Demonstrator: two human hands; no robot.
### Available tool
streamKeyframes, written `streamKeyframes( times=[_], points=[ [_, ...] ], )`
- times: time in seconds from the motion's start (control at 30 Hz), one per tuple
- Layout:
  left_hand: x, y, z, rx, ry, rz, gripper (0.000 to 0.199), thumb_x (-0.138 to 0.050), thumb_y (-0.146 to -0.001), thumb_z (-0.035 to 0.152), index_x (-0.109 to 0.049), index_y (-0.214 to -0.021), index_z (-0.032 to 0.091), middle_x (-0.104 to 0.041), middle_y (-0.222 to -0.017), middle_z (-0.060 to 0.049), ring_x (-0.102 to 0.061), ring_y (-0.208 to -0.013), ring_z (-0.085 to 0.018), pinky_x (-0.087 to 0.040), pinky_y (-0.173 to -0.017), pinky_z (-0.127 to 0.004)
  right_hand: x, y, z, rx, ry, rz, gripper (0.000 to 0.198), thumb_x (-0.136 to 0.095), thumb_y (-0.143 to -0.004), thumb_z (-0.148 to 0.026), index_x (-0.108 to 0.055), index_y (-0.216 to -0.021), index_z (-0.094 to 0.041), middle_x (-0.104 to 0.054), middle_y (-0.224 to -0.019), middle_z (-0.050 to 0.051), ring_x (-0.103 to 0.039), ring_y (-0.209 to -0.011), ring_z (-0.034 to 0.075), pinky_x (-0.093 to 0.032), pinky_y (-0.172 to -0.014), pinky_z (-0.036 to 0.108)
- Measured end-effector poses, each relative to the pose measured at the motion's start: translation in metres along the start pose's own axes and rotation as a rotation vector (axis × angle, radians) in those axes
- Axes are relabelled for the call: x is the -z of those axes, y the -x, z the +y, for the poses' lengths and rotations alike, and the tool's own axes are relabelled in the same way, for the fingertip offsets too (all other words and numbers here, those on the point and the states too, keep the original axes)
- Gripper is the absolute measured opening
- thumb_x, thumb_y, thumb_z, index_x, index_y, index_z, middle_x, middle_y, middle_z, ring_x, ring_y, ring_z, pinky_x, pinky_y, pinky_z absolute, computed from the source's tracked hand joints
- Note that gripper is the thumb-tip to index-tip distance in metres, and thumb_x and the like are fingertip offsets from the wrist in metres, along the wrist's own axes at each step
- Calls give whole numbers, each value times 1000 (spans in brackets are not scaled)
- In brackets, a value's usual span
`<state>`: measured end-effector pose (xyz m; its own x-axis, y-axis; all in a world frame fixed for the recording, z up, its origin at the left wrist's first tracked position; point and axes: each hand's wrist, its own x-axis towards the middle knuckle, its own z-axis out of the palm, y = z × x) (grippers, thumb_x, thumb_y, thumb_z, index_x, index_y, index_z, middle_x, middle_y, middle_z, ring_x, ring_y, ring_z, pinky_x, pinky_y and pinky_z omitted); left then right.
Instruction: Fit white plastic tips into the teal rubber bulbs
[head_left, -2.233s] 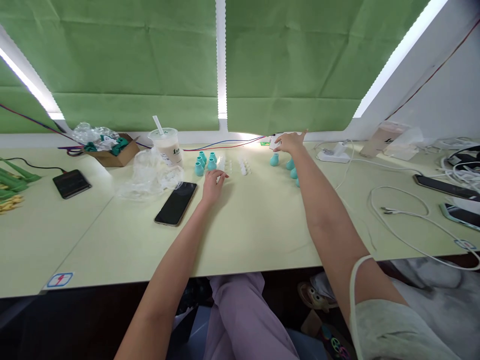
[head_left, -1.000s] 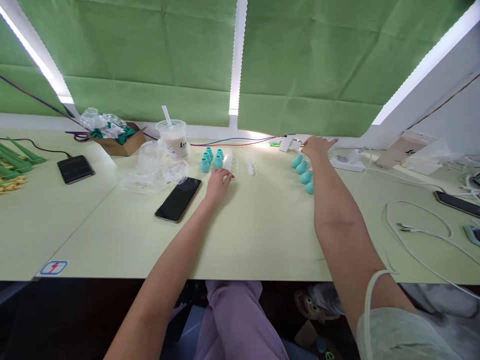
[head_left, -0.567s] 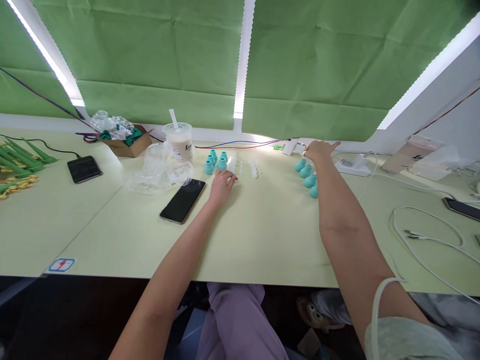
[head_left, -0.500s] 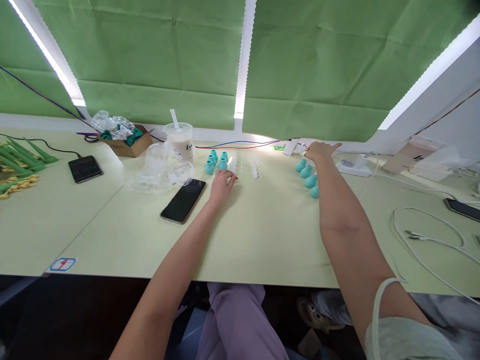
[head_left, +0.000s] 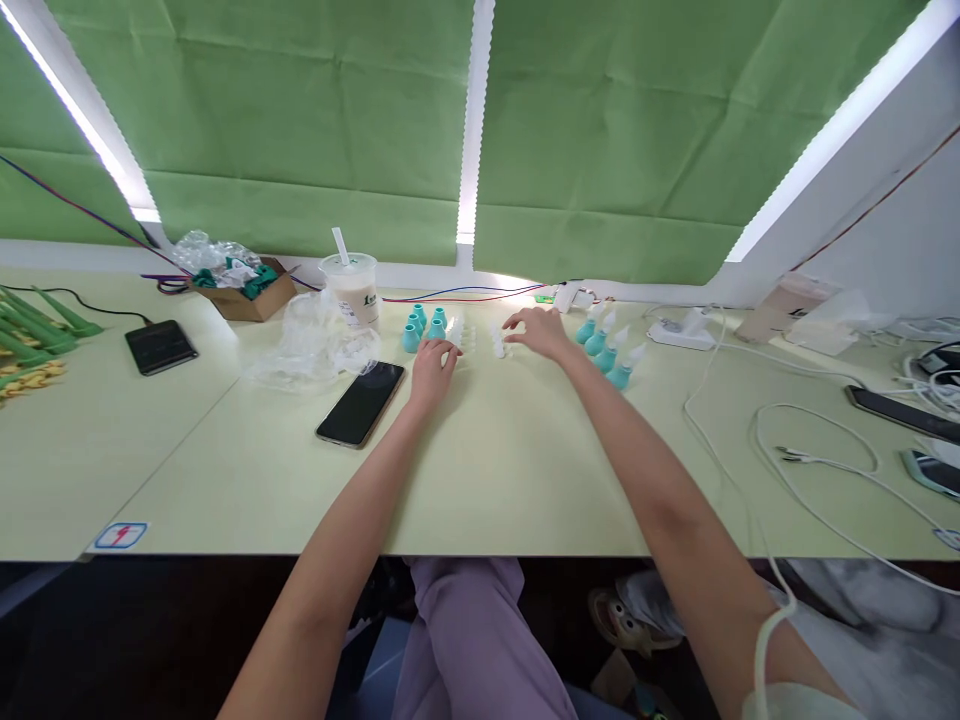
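Observation:
My left hand (head_left: 433,368) rests on the table with loosely bent fingers, right in front of a cluster of turquoise rubber bulbs (head_left: 410,338) with open necks. Whether its fingertips touch the nearest bulb I cannot tell. Beside that hand lie clear white plastic nozzles (head_left: 456,330) and a column of tiny pale parts (head_left: 470,340). Over a second short column of white plastic pieces (head_left: 498,342), my right hand (head_left: 537,332) hovers with thumb and fingers apart, nothing visible between them. To its right stands a row of turquoise bulbs (head_left: 606,358) with white pointed tips fitted.
A black phone (head_left: 361,404) lies left of my left arm. Behind it are a crumpled plastic bag (head_left: 300,345), a drink cup (head_left: 352,292) and a cardboard box (head_left: 255,298). White cables (head_left: 757,440) and a power strip (head_left: 681,334) occupy the right side.
My right hand has moved left from the row of tipped bulbs to the white pieces, leaving that row in full sight. My left hand has stayed nearly in place.

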<state>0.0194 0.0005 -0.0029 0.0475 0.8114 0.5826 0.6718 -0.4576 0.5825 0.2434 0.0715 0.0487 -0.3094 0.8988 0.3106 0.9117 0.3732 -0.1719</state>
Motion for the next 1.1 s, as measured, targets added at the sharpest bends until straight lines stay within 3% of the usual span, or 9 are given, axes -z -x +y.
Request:
streamKeyframes(
  times=[0.13,0.27,0.4,0.5,0.63,0.77,0.93,1.0,1.1],
  points=[
    [2,0,-2,-1,-16,1,25,-42,-92,25,-63,-79,20,-66,-94,-5,-53,-98,-22,-39,-92,-38,-31,17,-15,-58,-51,-10,9,-65,-77,-28,-70,-84,-25,-69,-93,2,-55,-91,21,-26,-82,35],
    [4,-1,-3,-3,-26,14,25,-42,-92,26,-63,-80,20,-66,-94,-6,-53,-99,-22,-41,-88,-37,-30,15,-16,-126,-186,16,4,-67,-73,-28,-69,-74,-24,-70,-82,-1,-57,-81,18,-27,-85,38],
    [3,0,0,-39,-15,31,17,-49,-90,30,-62,-95,20,-65,-100,-7,-51,-104,-23,-42,-86,-36,-16,21,-28,-190,-708,105,19,-68,-69,-42,-69,-77,-25,-71,-84,1,-58,-75,17,-39,-79,35],
    [0,3,7,-126,28,24,32,-58,-84,35,-55,-113,21,-64,-102,-6,-51,-102,-21,-44,-83,-33,-15,38,-46,-128,-1119,49,26,-73,-60,-44,-69,-76,-23,-70,-85,3,-58,-77,18,-44,-74,32],
    [-3,12,24,-211,43,20,21,-59,-85,34,-60,-102,23,-64,-93,-2,-53,-83,-16,-44,-78,-29,-25,62,-63,-135,-1282,-14,30,-73,-60,-47,-67,-75,-22,-68,-79,1,-57,-73,14,-44,-76,30],
    [-3,16,35,-177,67,24,13,-58,-84,32,-63,-92,22,-63,-88,-2,-53,-81,-15,-46,-76,-28,-36,67,-56,-195,-1172,0,27,-64,-72,-46,-65,-85,-22,-68,-87,1,-59,-77,15,-44,-76,29],
    [-6,13,31,-75,166,-77,13,-57,-79,26,-61,-90,22,-65,-94,-2,-59,-81,-14,-49,-71,-27,-51,62,-21,-444,-550,289,24,-57,-81,-32,-65,-103,-27,-63,-110,4,-56,-90,18,-42,-81,31],
    [-8,13,29,-41,187,-141,14,-55,-77,24,-61,-90,22,-67,-91,-1,-60,-77,-13,-49,-68,-26,-56,62,-13,-469,-380,243,30,-57,-82,-33,-64,-111,-29,-59,-117,6,-53,-102,22,-40,-84,33],
    [-10,14,27,-36,128,-208,14,-55,-77,24,-64,-87,23,-68,-82,1,-60,-71,-13,-47,-65,-26,-61,62,-12,-362,-233,139,28,-55,-84,-36,-65,-110,-31,-57,-121,6,-46,-113,26,-37,-85,37]
  ],
)
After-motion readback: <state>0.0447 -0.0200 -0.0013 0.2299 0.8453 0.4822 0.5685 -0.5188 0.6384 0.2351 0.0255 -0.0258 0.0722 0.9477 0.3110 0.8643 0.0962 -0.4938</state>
